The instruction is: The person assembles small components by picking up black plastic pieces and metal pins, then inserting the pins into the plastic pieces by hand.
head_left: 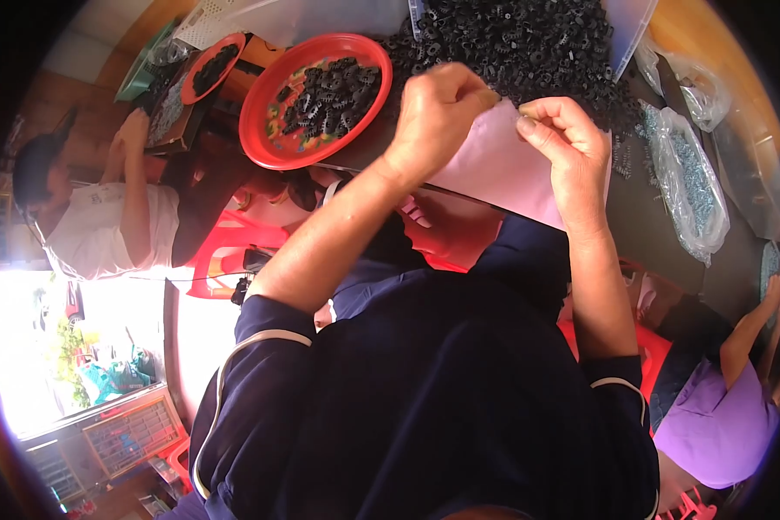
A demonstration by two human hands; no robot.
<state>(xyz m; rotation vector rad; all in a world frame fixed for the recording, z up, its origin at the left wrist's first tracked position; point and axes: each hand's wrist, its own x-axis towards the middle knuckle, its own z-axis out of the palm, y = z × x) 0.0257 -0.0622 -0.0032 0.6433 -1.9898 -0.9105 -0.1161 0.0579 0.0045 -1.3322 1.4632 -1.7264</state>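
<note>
My left hand [438, 113] is raised over the table edge, its fingers curled in and pressed together. Close beside it, my right hand [568, 147] has thumb and forefinger brought together in a pinch. Whatever either hand holds is too small or hidden to name. Beneath both hands a pale pink sheet [511, 165] lies at the table's near edge. Just beyond, a large heap of small black toothed plastic pieces [516, 43] is piled. To the left of my left hand stands a round red tray [250, 130] with more black pieces [334, 97] in it.
Clear plastic bags of small bluish-grey parts [689, 182] lie on the dark tabletop [637, 208] at right. A co-worker in a white shirt [113, 217] sits at left by a smaller red tray [191, 87]. Another person in purple [719, 416] is at lower right.
</note>
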